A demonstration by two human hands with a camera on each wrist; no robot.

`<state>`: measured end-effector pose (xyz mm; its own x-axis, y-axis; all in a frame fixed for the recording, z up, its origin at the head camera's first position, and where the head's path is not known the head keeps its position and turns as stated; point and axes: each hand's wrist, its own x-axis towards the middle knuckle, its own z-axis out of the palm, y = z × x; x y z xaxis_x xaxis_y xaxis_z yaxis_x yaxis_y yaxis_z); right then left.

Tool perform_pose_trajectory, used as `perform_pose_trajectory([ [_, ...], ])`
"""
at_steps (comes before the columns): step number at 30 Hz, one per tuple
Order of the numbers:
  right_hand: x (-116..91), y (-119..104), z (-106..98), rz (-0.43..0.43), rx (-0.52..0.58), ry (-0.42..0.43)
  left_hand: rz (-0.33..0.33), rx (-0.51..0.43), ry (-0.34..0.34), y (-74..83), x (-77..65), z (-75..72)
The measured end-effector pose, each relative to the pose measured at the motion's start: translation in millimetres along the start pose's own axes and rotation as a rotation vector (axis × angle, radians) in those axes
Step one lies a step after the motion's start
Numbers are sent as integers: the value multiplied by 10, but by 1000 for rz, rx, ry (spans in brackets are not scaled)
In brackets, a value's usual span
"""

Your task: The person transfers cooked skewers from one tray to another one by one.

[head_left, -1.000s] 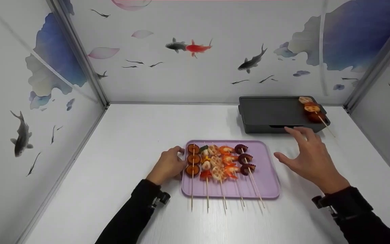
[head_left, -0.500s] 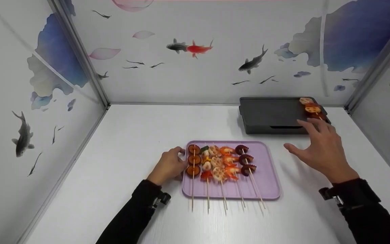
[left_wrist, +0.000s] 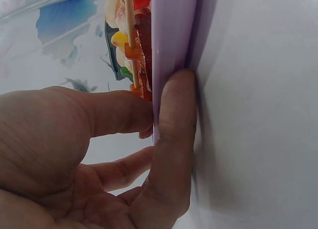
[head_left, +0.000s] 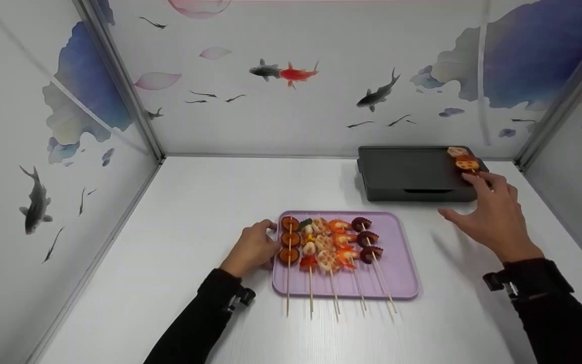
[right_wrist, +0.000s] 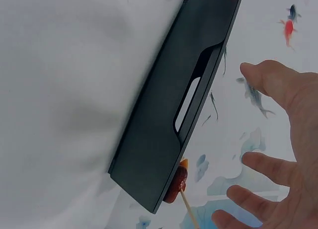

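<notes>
My left hand pinches the left edge of a lilac tray; in the left wrist view the thumb lies at the rim and a finger along the tray's other face. Several food skewers lie side by side on the tray: brown round slices, mixed vegetables, lotus root, shrimp and small octopus. My right hand is spread in the air by the front right corner of a dark grill, its fingertips overlapping the skewer there. Nothing is between its fingers.
The grill stands at the back right of the white table, close to the rear wall. Stick ends stick out past the tray's front edge. Printed panels enclose the table at the back and both sides.
My right hand has moved right and slightly forward, from in front of the grill to the skewer at its right end. My left hand has stayed at the tray.
</notes>
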<state>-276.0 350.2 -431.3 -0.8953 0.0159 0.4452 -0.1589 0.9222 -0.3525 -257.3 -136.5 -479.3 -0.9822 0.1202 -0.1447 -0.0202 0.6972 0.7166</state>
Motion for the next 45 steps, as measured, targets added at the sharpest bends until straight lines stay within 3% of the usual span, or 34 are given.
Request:
perform_pose_trajectory([
  [4, 40, 88, 6, 45, 24, -22, -3, -19, -10, -4, 3, 3],
  [17, 110, 212, 46, 104, 57, 23, -18, -37, -9, -10, -3, 2],
  [26, 164, 226, 59, 106, 59, 139, -16, -27, -15, -12, 3, 1],
  [34, 187, 256, 42, 127, 27, 170, -11, -14, -9, -12, 2, 0],
  [45, 228, 305, -8, 198, 39, 119, -12, -15, -2, 4, -9, 0],
])
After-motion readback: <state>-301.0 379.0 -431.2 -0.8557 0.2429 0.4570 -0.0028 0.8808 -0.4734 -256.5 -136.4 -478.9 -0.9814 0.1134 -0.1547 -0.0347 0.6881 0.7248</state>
